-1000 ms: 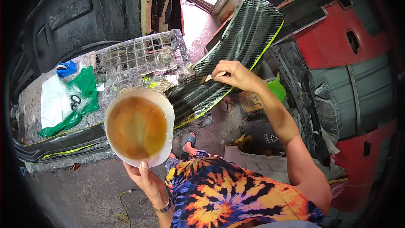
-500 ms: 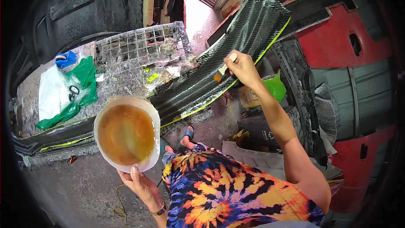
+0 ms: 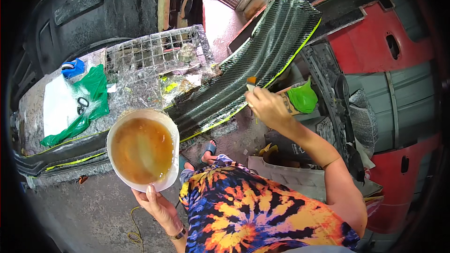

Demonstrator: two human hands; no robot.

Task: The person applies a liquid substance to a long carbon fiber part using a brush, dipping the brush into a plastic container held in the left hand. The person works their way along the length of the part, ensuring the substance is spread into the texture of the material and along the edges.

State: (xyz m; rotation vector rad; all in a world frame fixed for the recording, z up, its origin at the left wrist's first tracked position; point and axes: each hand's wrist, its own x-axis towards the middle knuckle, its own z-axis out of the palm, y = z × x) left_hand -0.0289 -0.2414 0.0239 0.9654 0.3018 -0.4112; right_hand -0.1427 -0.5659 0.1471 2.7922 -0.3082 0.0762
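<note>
Tabletop with a black strip reaching past it, bowl in the left hand, brush in the right hand
Dark panel far left, red panels right; a white sheet, green bag, tape dispenser and scissors lie on the tabletop, and the bowl, amber liquid inside, blocks sight of part of the near edge. The strip lies just beyond the right hand, whose fingers are closed on the brush near the strip's lime edge; bristle contact cannot be told. The left hand clasps the bowl's near side, thumb on its wall, other fingers partly hidden. The strip's long axis runs from beside the bowl to the far right; the brush's bristles point to the far side
</note>
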